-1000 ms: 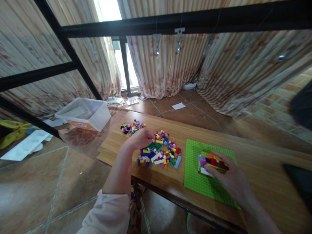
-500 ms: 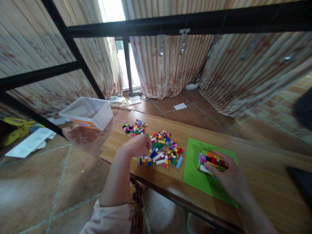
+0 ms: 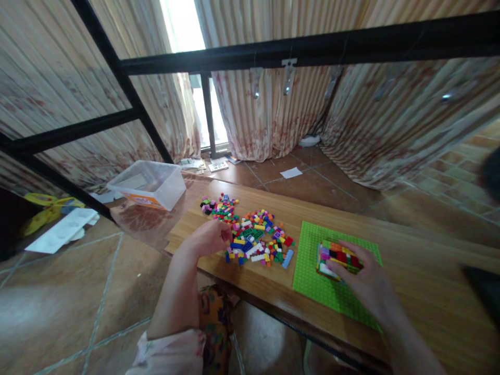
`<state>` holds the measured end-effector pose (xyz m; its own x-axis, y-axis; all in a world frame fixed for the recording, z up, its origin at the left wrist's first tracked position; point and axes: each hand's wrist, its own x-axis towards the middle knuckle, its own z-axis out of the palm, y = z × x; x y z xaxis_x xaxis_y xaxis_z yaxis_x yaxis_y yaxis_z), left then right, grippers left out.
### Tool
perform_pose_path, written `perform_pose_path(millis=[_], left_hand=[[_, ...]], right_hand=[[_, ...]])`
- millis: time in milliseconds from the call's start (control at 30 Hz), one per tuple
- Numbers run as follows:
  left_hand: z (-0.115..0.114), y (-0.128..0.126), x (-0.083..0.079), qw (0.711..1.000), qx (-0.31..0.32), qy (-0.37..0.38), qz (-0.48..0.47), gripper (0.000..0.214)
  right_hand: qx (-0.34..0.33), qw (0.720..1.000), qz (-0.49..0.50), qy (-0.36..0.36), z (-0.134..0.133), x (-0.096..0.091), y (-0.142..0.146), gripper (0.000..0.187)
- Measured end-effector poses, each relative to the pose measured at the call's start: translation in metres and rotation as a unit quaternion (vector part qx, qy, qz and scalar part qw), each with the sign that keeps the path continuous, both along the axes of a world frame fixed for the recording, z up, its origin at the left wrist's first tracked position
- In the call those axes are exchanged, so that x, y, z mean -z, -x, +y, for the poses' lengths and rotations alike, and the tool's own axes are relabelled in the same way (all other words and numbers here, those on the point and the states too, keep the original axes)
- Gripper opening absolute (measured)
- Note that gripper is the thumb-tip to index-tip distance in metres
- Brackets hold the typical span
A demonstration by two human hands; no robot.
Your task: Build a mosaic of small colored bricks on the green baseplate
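At the left edge of a loose pile of colourful toy bricks [image 3: 255, 245], my left hand [image 3: 209, 239] hovers with its fingers bent down and drawn together. Whatever the fingertips may hold is too small to make out. My right hand [image 3: 365, 273] grips a small multicoloured brick structure [image 3: 338, 255], thumb on the near side and fingers over the far side. The structure, with red, orange, purple, black and white bricks showing, is on a green studded baseplate [image 3: 307, 284]. My palm and fingers hide its right end.
A smaller heap of tiny bricks [image 3: 221, 208] lies behind my left hand on the wooden table [image 3: 269, 294]. Beyond the table's left end stands a clear plastic bin [image 3: 172, 187]. A dark flat object [image 3: 484, 291] is at the right. A black metal frame [image 3: 234, 54] crosses before the curtains.
My left hand has drawn back slightly left from the brick pile, uncovering a blue brick with yellow. My right hand keeps its grip on the brick structure. The camera view has shifted a little.
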<state>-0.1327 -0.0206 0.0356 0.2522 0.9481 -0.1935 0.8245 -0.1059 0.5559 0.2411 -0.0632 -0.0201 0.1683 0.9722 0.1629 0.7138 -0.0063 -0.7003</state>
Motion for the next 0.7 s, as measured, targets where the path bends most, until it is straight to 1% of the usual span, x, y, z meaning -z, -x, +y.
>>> perform_pose_path(millis=[33,100,167,267,367,467,567,700], left_hand=[[-0.006,0.002,0.003,1.0,-0.027,-0.013,-0.006,0.014],[-0.02,0.002,0.01,0.993,-0.101,-0.051,-0.028,0.02],[-0.037,-0.001,0.017,0.977,-0.174,-0.095,-0.073,0.022],[-0.06,-0.006,0.026,0.953,-0.257,-0.122,-0.105,0.027],[-0.078,-0.009,0.032,0.954,-0.263,-0.095,-0.109,0.036],[-0.087,-0.012,0.036,0.957,-0.258,-0.099,-0.082,0.044],[-0.087,-0.02,0.038,0.959,-0.256,-0.114,-0.04,0.043],[-0.08,-0.036,0.036,0.966,-0.221,-0.135,-0.012,0.034]], right_hand=[[-0.003,1.0,-0.002,-0.002,0.0,0.001,-0.001,0.057],[-0.007,1.0,-0.007,-0.005,0.001,0.004,-0.002,0.058],[-0.014,1.0,-0.012,-0.01,0.002,0.006,-0.002,0.059],[-0.018,0.999,-0.018,-0.025,0.004,0.008,-0.001,0.06],[-0.007,0.999,-0.018,-0.031,0.004,0.008,0.003,0.059],[0.005,0.999,-0.014,-0.034,0.003,0.009,0.005,0.061],[0.011,0.998,-0.012,-0.053,0.003,0.014,0.004,0.063],[0.01,0.997,-0.006,-0.081,0.003,0.02,0.002,0.058]])
